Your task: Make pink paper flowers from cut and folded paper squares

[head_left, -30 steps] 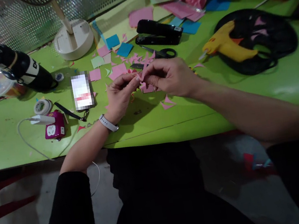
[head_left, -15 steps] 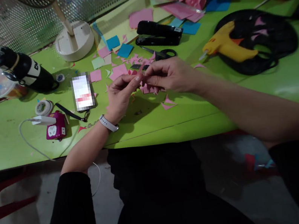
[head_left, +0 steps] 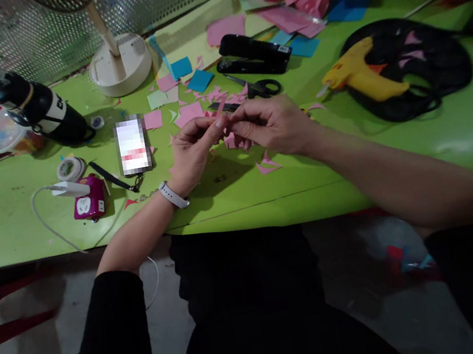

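Note:
My left hand [head_left: 198, 150] and my right hand [head_left: 272, 125] meet fingertip to fingertip above the green table [head_left: 311, 191]. Between them they pinch a small piece of pink paper [head_left: 221, 107], whose narrow strip sticks up over the left thumb; the fingers hide most of it. Pink paper scraps [head_left: 237, 140] show just under and behind the fingers. Black-handled scissors [head_left: 269, 86] lie beyond the right hand. Pink paper squares [head_left: 189, 113] rest behind the left hand.
A black stapler [head_left: 253, 56] lies farther back. At right, a yellow glue gun [head_left: 367, 73] rests on a black bag-like item [head_left: 445, 66]. Left of my hands are a phone [head_left: 133, 146], a magenta plug adapter [head_left: 89, 198], a tape roll [head_left: 70, 168], a black bottle [head_left: 44, 109] and a fan [head_left: 121, 69].
Both hands stay together at the same spot, with only a slight shift of the fingers. The whole view has moved very slightly.

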### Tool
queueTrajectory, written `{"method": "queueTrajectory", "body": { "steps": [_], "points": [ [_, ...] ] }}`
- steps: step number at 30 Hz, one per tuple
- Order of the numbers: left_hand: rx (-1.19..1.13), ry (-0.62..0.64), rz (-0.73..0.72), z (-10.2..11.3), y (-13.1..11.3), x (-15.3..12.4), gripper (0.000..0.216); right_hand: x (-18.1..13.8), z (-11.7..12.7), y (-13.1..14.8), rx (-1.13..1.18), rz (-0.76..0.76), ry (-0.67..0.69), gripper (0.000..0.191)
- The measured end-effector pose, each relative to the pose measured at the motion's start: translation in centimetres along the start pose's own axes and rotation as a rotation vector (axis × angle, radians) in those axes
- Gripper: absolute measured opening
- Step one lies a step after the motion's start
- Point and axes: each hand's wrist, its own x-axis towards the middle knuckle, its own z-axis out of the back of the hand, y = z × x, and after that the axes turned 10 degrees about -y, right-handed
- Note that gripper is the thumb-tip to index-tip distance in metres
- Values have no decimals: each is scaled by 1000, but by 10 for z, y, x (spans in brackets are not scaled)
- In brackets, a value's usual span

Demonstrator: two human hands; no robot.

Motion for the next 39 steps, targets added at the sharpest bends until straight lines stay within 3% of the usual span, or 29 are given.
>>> {"method": "queueTrajectory", "body": {
  "steps": [9, 16, 24, 32, 39],
  "points": [
    [-27, 4, 25, -1, 0, 1, 24, 3, -1, 4, 90, -78, 84, 21],
    [-29, -38, 41, 0, -1, 0, 24, 1, -6, 4, 26, -36, -55, 31],
    [-25, 39, -39, 2, 4, 3, 24, 4, -5, 4, 79, -95, -11, 36],
    [-8, 29, -28, 1, 2, 2, 30, 6, -1, 6, 107, -114, 42, 30],
    [-2, -52, 7, 0, -1, 0, 32, 1, -8, -1, 43, -25, -56, 31]
  ]
}}
